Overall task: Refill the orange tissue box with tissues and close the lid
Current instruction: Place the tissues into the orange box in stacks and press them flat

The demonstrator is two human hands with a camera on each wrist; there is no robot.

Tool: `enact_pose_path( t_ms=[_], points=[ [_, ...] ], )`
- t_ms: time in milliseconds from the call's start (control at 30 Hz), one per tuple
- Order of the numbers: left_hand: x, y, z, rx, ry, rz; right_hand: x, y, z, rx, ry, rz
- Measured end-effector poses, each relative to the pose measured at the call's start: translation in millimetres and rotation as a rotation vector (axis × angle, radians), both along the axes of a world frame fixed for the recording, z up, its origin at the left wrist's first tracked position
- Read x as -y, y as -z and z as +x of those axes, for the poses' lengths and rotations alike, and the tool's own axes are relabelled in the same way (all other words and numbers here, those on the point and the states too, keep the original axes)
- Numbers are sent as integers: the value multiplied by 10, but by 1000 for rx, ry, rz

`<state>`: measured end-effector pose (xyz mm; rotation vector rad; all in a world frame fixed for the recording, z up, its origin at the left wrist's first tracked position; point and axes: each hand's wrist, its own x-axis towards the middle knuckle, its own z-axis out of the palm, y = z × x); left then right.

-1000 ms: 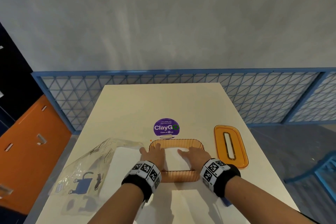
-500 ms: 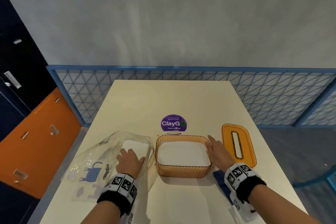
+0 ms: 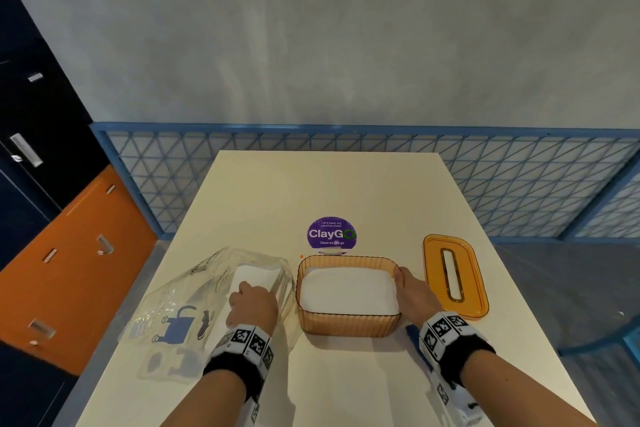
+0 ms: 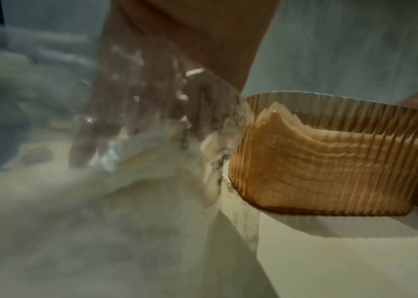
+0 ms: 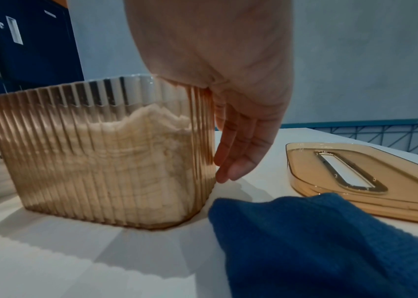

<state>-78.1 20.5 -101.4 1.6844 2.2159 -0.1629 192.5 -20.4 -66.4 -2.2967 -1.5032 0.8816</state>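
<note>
The orange ribbed tissue box (image 3: 346, 324) stands open on the table, with a white tissue stack (image 3: 348, 291) inside it. Its slotted lid (image 3: 465, 302) lies flat to the right. My right hand (image 3: 412, 291) rests against the box's right wall, fingers (image 5: 238, 153) straight down the outside and thumb at the rim. Left of the box lies a clear plastic tissue bag (image 3: 180, 291) with more tissues (image 3: 256, 276) in it. My left hand (image 3: 254, 305) is in the bag's mouth, its fingers (image 4: 87, 141) curled around the near end of that stack (image 4: 146, 145), blurred behind plastic.
A purple ClayGo sticker (image 3: 331, 233) sits just behind the box. A blue cloth (image 5: 304, 242) lies under my right wrist. The table drops off at the left and right edges, with orange cabinets (image 3: 69, 270) at left and a blue lattice railing (image 3: 519, 184) behind.
A second ago both hands pressed on the tissues inside the box. The left hand has since gone left to the bag, the right hand to the box's right wall.
</note>
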Motion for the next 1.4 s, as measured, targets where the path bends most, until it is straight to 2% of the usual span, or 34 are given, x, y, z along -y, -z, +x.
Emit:
enact_pose_path(
  t_ms=[167, 367, 600, 667, 733, 767, 867, 933, 967, 1067, 1133, 1267, 1333, 1400],
  points=[
    [58, -26, 76, -10, -42, -72, 0, -16, -19, 30, -15, -18],
    [41, -126, -24, 7, 72, 48, -14, -3, -19, 55, -21, -43],
    [125, -699, -288, 114, 40, 188, -74, -6, 58, 21, -50, -63],
    [210, -935, -253, 133, 77, 314, -108, -119, 41, 17, -37, 80],
    [299, -1142, -126, 198, 131, 462, -137, -413, -99, -96, 0, 263],
    [338, -1227, -34, 247, 159, 518, -148, -613, -209, -223, 8, 282],
    [425, -1382, 258, 379, 244, 598, -172, -1177, -545, -764, 15, 51],
    [466, -1415, 419, 429, 332, 656, -185, -1422, -649, -989, 16, -68],
    [489, -1422, 486, 438, 393, 691, -192, -1501, -666, -1045, 12, -83],
    [508, -1421, 572, 433, 496, 775, -201, -1617, -605, -995, -6, -59],
    [475, -1429, 539, 522, 407, 803, -205, -1607, -513, -909, 25, -39],
    [378, -1613, 440, 834, 164, 775, -129, -1440, -377, -692, 124, 39],
    [316, -1702, 406, 892, 79, 735, -96, -1300, -334, -537, 31, 86],
    [272, -1734, 379, 945, 38, 669, -91, -1185, -308, -461, -79, 116]
  ],
)
